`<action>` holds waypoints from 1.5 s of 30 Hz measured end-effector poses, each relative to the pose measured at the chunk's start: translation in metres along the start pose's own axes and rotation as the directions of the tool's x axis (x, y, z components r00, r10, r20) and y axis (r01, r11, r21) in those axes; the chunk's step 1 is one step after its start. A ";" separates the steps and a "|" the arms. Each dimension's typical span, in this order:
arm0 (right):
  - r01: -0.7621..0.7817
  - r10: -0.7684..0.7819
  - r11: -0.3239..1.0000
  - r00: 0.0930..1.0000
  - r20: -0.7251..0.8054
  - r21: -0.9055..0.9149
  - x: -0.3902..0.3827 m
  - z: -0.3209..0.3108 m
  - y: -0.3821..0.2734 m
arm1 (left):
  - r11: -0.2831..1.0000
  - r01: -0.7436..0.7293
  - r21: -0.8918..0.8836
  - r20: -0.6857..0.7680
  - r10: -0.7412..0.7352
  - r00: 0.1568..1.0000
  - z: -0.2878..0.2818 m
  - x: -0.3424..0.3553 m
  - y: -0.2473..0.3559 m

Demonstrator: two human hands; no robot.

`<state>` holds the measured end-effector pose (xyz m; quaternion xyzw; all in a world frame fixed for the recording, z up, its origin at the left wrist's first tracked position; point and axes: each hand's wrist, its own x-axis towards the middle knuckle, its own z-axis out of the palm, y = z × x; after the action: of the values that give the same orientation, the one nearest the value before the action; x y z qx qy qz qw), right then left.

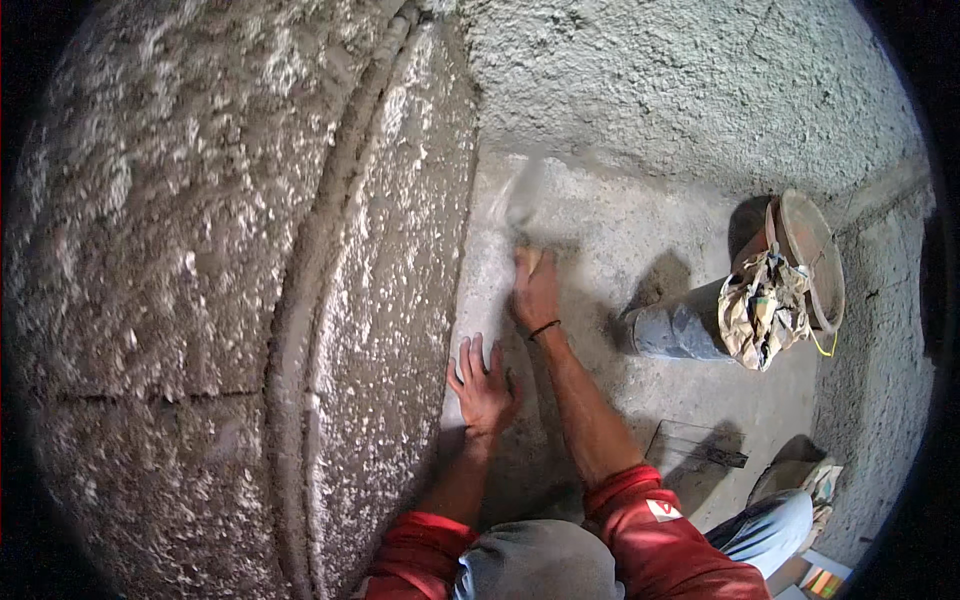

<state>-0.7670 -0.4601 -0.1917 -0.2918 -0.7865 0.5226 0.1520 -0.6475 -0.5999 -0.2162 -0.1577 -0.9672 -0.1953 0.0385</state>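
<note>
My left hand (484,388) rests on the pale concrete floor (640,230) beside the foot of the rough wall, its fingers spread and nothing in them. Farther ahead, my right hand (538,285) is closed around the handle of a trowel (521,205). Motion smears the trowel's blade, which reaches away from me over the floor toward the corner; its exact outline cannot be made out. A dark band circles my right wrist, and both arms are in red sleeves.
Rough plastered wall (190,230) stands close on the left, with a vertical pipe (335,190) along it. To the right are a grey cylinder (680,328), a crumpled paper bag (765,315) and a bucket (820,250). A flat rectangular tool (690,445) lies near my right elbow.
</note>
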 end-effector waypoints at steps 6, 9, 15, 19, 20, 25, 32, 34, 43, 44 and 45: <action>0.205 -0.174 0.955 0.973 0.153 -0.215 0.003 -0.009 0.016 | 0.999 0.031 0.031 0.037 -0.032 0.999 -0.002 0.002 0.001; 0.272 -0.275 0.961 0.927 -0.254 -0.047 -0.023 -0.003 0.013 | 1.000 0.000 0.014 0.022 -0.001 1.000 -0.007 0.003 0.009; 0.073 -0.058 0.993 0.987 0.148 -0.098 -0.051 -0.012 0.021 | 0.999 0.023 0.037 0.036 -0.025 0.999 -0.003 -0.003 0.002; -0.128 0.149 0.976 0.982 0.114 -0.174 -0.065 -0.013 0.029 | 0.999 0.032 -0.014 0.071 -0.031 0.997 -0.007 0.001 0.010; -0.022 0.057 0.983 0.980 0.188 -0.184 -0.060 -0.012 0.029 | 1.000 0.023 0.006 0.074 -0.024 0.997 -0.007 0.003 0.008; 0.025 -0.023 0.998 0.999 0.029 -0.064 -0.071 -0.009 0.014 | 0.999 0.044 0.013 0.103 -0.045 0.994 -0.008 0.001 0.003; -0.069 0.132 0.958 0.968 0.212 -0.280 -0.057 0.015 -0.002 | 1.000 0.002 0.008 0.058 -0.003 0.998 -0.001 -0.004 0.005; -0.134 0.229 0.917 0.948 0.220 -0.375 -0.043 0.017 -0.003 | 0.998 0.000 0.067 0.056 -0.003 0.998 0.000 0.000 0.003; 0.143 -0.149 0.980 0.988 -0.039 -0.140 -0.034 -0.025 -0.021 | 1.000 0.009 0.025 0.026 -0.009 1.000 -0.006 0.002 0.002; 0.144 -0.151 0.980 0.988 -0.041 -0.135 -0.028 -0.017 -0.026 | 1.000 0.008 0.027 0.038 -0.009 0.999 -0.004 0.001 0.001; 0.149 -0.150 0.987 0.989 -0.015 -0.061 -0.018 -0.005 -0.033 | 0.999 0.008 0.033 0.049 -0.010 0.999 -0.004 0.000 -0.001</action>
<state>-0.7601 -0.4771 -0.1589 -0.2415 -0.8200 0.4831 0.1894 -0.6483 -0.6024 -0.2132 -0.1575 -0.9716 -0.1756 0.0164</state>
